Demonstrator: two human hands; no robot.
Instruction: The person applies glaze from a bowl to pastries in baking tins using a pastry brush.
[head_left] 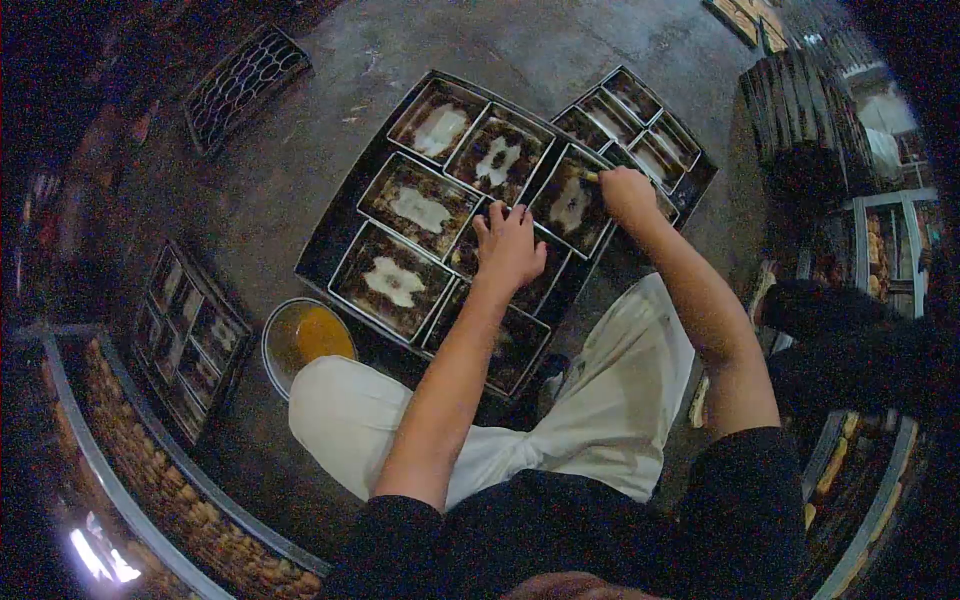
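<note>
A large dark tray (330,245) on the floor in front of me carries several rectangular metal baking pans, stained brown with pale patches on their bottoms. My left hand (510,248) rests over a pan in the middle, fingers spread and bent at its rim; the hand and forearm hide much of that pan. My right hand (630,198) is closed at the upper right corner of a neighbouring pan (572,203). A small pale yellowish tip shows at its fingers, but I cannot tell what it belongs to.
Left of my knee sits a round metal bowl (270,350) holding yellow-orange liquid (322,333). More pans in a tray (705,180) lie behind at right, others (190,335) at left. A honeycomb-patterned rack (245,85) lies farther back. Racks with baked goods (180,490) stand at left.
</note>
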